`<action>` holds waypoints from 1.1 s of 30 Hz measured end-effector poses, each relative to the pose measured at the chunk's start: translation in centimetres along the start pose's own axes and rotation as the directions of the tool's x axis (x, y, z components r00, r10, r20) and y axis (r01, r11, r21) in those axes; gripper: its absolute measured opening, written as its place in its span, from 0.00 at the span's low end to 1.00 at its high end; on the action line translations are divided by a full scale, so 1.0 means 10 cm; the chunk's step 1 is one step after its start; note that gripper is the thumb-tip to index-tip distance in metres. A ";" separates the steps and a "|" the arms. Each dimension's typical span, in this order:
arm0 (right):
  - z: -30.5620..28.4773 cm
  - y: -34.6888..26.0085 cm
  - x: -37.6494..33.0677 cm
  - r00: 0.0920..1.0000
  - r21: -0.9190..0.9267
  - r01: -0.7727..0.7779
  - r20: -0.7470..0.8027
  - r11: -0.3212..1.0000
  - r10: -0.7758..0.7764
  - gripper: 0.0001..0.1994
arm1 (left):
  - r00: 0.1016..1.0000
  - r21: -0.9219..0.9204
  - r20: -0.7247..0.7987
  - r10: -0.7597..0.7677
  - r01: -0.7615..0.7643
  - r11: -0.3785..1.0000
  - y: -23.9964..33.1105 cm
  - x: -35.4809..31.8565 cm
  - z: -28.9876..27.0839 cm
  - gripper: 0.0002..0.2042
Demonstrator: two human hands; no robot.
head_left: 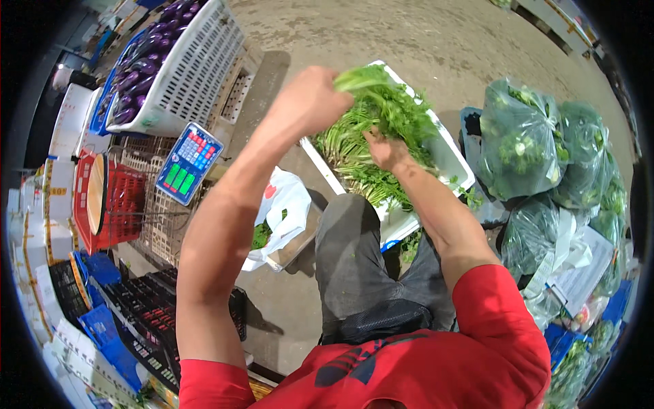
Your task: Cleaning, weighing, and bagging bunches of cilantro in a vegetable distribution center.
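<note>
Knees apart, I have a white foam box point(458, 163) before me, heaped with leafy greens point(338, 142) that have long pale stems, like celery or coriander. Above the box's far left side, my left hand point(315, 99) is closed on a small bunch of the greens point(364, 79), whose leaves point right. My right hand point(387, 150) reaches into the heap, its fingers curled at the stems of a thick leafy clump point(403, 116). Leaves partly hide those fingertips. Left of my knee, a white plastic bag point(289, 199) stands with some greens inside.
On the left are a crate of eggplants point(197, 61), a digital scale panel point(189, 163), a red basket point(125, 204) and black crates point(146, 307). Clear bags of green vegetables point(521, 143) crowd the right, with a clipboard point(582, 262) among them. Concrete floor point(354, 31) stretches beyond the box.
</note>
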State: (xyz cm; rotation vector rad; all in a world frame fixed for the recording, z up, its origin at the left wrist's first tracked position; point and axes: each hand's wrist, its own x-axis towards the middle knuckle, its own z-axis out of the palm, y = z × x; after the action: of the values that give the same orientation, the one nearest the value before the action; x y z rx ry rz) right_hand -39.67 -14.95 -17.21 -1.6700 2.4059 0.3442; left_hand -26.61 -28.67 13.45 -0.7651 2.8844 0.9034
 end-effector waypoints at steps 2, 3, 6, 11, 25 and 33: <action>0.06 -0.13 -0.22 0.975 0.261 -0.078 0.223 0.962 0.018 0.30 | 0.991 -0.089 -0.096 -0.088 0.079 0.993 0.07 -0.25 -0.32 0.15; 0.40 0.03 -0.36 0.979 0.266 -0.099 0.198 0.959 0.046 0.30 | 0.987 -0.154 -0.109 -0.120 0.102 0.983 0.25 -0.33 -0.44 0.14; 0.99 0.25 -0.51 0.923 0.349 -0.221 0.377 0.911 0.079 0.29 | 0.986 -0.234 -0.158 -0.051 0.013 0.972 0.22 -0.28 -0.55 0.13; 0.20 0.07 -0.77 0.996 0.584 -0.022 -0.057 0.811 0.068 0.24 | 0.988 -0.169 -0.097 -0.122 0.105 0.980 0.21 -0.45 -0.49 0.10; -0.77 -0.03 -1.13 0.880 0.973 -0.149 0.048 0.178 0.473 0.27 | 0.988 -0.361 -0.055 -0.143 0.114 0.925 0.77 -0.93 -0.78 0.10; -0.76 0.09 -0.68 0.889 0.831 -0.191 -0.080 0.523 0.451 0.18 | 0.983 -0.317 -0.148 -0.108 0.056 0.947 0.95 -1.06 -0.99 0.14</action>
State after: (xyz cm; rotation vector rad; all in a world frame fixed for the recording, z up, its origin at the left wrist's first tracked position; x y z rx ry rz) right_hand -38.38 -10.84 -7.92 -0.8589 2.4349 -0.9231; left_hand -20.47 -22.53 28.51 -1.0195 2.8521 1.3683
